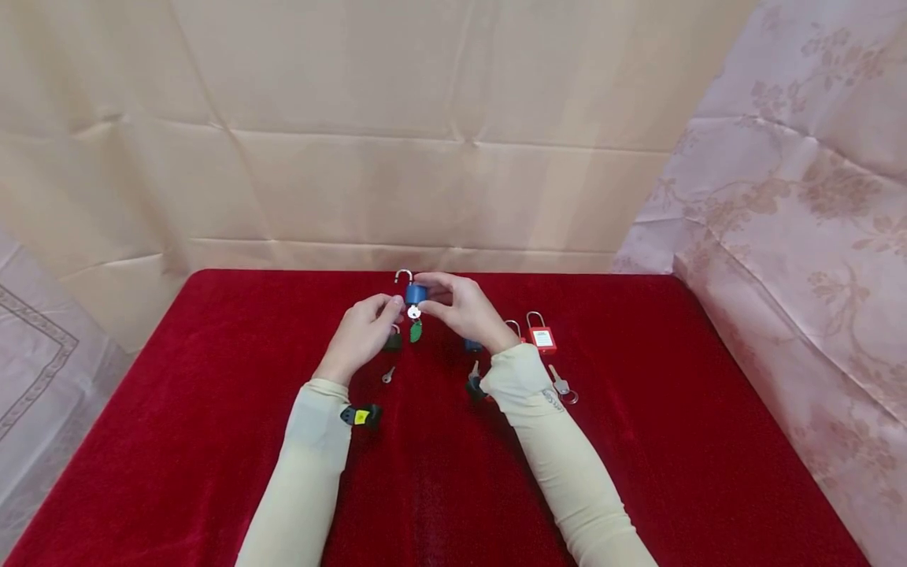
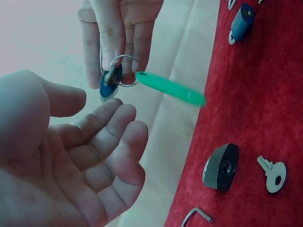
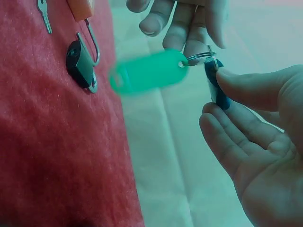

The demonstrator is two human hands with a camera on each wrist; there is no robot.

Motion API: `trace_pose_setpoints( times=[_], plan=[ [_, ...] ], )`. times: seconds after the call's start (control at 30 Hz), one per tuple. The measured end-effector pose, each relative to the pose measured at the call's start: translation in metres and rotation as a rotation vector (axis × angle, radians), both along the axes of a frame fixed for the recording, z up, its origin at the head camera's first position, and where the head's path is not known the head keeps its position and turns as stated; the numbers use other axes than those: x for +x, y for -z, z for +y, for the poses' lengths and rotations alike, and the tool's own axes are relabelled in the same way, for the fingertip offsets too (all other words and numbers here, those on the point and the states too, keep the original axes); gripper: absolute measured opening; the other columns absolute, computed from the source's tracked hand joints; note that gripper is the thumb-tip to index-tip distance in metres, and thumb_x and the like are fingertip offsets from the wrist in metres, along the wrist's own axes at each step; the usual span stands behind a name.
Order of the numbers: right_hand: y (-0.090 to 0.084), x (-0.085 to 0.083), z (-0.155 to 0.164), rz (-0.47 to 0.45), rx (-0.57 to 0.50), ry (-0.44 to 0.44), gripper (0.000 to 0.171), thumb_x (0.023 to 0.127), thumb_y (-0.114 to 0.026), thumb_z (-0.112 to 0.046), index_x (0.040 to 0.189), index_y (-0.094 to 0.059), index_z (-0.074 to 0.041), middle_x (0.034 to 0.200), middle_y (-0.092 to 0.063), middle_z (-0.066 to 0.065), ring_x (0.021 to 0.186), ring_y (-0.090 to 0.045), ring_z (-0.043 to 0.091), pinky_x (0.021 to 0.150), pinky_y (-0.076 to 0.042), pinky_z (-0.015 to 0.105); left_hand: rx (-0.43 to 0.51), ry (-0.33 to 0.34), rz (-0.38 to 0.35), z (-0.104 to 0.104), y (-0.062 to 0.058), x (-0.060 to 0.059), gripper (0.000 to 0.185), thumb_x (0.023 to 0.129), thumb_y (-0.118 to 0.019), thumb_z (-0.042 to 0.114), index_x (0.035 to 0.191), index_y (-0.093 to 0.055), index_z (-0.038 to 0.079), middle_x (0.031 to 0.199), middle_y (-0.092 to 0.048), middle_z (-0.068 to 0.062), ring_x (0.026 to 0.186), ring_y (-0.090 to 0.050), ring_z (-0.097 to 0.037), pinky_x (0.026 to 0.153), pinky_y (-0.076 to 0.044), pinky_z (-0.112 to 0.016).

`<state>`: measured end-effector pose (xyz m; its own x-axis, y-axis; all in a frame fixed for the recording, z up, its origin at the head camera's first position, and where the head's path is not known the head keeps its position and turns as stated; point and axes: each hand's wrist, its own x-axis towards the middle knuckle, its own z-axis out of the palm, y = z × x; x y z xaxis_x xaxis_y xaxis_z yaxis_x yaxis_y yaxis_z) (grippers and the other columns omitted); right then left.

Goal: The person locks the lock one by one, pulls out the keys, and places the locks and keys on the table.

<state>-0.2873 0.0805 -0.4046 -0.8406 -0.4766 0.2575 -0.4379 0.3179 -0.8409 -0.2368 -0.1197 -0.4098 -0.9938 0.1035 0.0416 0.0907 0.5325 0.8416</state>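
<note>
Pinching blue padlock (image 1: 416, 294) in my right grip (image 1: 468, 307), shackle (image 1: 405, 272) unlatched, key (image 1: 414, 313) at its underside, green tag (image 1: 416, 331) hanging just below grip. Left grip (image 1: 359, 333) relaxed, holding nothing, close beside. I'd steady padlock first, handle key gently, avoid snagging tag.

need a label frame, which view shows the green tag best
Right wrist: the green tag appears largest, broad face toward the camera, though blurred. The left wrist view shows it narrower, nearly edge-on; the head view shows it small, below the blue padlock.
</note>
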Motion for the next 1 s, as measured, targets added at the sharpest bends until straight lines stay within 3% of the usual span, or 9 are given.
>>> trace_pose_setpoints(
  times=[0.33, 0.67, 0.83, 1.0],
  plan=[
    [0.000, 0.005, -0.008, -0.019, -0.016, -0.071, 0.043, 0.092, -0.073, 0.001, 0.133, -0.062, 0.002, 0.122, -0.069, 0.013, 0.104, -0.068, 0.022, 0.093, -0.054, 0.029, 0.023, 0.025, -0.069, -0.001, 0.001, 0.000, 0.044, 0.107, -0.047, 0.041, 0.123, -0.064, 0.005, 0.101, -0.067, -0.016, 0.095, -0.063, -0.031, 0.086, -0.048, -0.041],
    [0.001, 0.006, -0.012, 0.002, -0.028, -0.100, 0.047, 0.091, -0.074, 0.001, 0.134, -0.059, 0.007, 0.122, -0.068, 0.015, 0.103, -0.068, 0.023, 0.091, -0.055, 0.030, 0.078, 0.020, -0.152, -0.004, -0.001, 0.000, 0.043, 0.107, -0.048, 0.039, 0.127, -0.062, 0.004, 0.109, -0.064, -0.016, 0.104, -0.061, -0.035, 0.089, -0.047, -0.043],
    [0.000, 0.004, -0.007, 0.012, -0.042, -0.092, 0.043, 0.094, -0.071, -0.003, 0.135, -0.060, 0.003, 0.124, -0.069, 0.013, 0.107, -0.068, 0.022, 0.092, -0.054, 0.031, 0.056, 0.018, -0.137, -0.003, -0.003, 0.001, 0.042, 0.107, -0.047, 0.039, 0.126, -0.061, 0.005, 0.106, -0.063, -0.015, 0.100, -0.060, -0.031, 0.089, -0.046, -0.043],
    [-0.006, 0.003, 0.000, -0.049, -0.108, -0.058, 0.040, 0.098, -0.065, -0.005, 0.137, -0.059, 0.000, 0.127, -0.068, 0.016, 0.109, -0.068, 0.029, 0.090, -0.055, 0.033, 0.031, 0.030, -0.116, -0.002, -0.005, 0.002, 0.040, 0.107, -0.047, 0.037, 0.124, -0.062, 0.004, 0.103, -0.064, -0.014, 0.098, -0.060, -0.031, 0.087, -0.046, -0.043]
  ],
)
